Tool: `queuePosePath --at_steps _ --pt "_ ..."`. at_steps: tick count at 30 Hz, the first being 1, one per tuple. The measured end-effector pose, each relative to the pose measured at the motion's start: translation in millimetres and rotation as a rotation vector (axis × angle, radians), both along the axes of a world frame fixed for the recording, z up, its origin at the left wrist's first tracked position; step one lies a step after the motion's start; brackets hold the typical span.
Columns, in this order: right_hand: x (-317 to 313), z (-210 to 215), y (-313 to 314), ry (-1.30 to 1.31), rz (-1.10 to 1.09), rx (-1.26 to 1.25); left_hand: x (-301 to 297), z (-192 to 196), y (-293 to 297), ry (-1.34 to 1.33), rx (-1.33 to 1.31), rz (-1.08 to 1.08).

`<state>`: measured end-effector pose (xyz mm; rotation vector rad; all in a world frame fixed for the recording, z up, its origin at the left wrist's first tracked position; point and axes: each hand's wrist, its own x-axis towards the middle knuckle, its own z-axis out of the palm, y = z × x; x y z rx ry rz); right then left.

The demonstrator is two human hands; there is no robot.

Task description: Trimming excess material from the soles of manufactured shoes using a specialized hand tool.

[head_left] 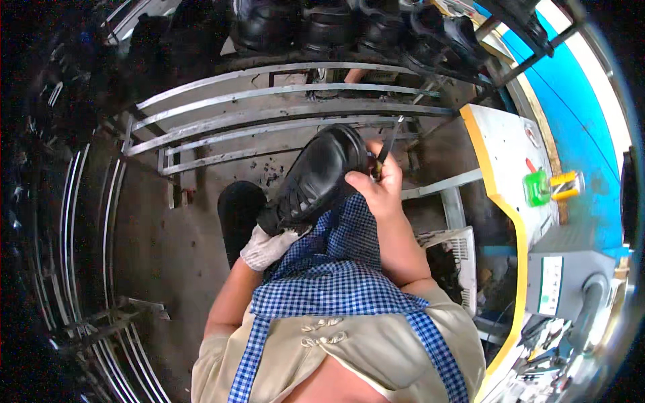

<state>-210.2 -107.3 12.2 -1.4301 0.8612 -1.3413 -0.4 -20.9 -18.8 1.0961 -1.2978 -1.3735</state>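
A black lace-up leather shoe (314, 171) is held up over my lap, its toe pointing away and a little to the right. My left hand (265, 248), in a white knitted glove, is closed around the shoe's heel and ankle opening, with some fingers hidden. Beside the toe, my bare right hand (384, 189) grips a slim tool (388, 149) with a dark shaft, a bright tip and some yellow at its handle. That tip points up and away from me. Whether the right fingers also touch the shoe's edge, I cannot tell.
Metal rails of a low rack (289, 111) run across in front. Several black shoes (326, 27) stand beyond it. To the right is a yellow-edged white table (497, 154) with a green container (536, 188) and a grey machine (571, 279). A white basket (463, 248) sits below.
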Motion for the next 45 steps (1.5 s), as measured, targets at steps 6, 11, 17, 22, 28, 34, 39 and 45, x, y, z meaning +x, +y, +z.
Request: queuePosePath --at_steps 6,11,17,22,28,34,39,45 --pt "5 12 6 -0.009 0.010 -0.105 3 -9 5 -0.057 -0.007 0.047" --pt "6 19 0 0.101 0.052 -0.438 7 -10 8 -0.338 -0.225 0.149" --pt "10 36 10 0.173 0.062 -0.330 11 -40 8 -0.349 -0.392 0.237" --pt "15 40 11 0.374 -0.144 -0.446 16 -18 12 -0.457 -0.343 0.116" --pt "14 48 4 0.425 -0.200 -0.503 70 7 10 -0.399 -0.143 -0.257" --pt "32 40 6 0.466 0.004 -0.581 54 51 -9 -0.111 -0.259 0.253" --pt "48 22 6 0.330 0.290 -0.532 43 54 -28 -0.035 -0.304 0.148" --pt "28 46 3 0.440 0.394 -0.344 42 38 -18 -0.023 -0.231 0.165"
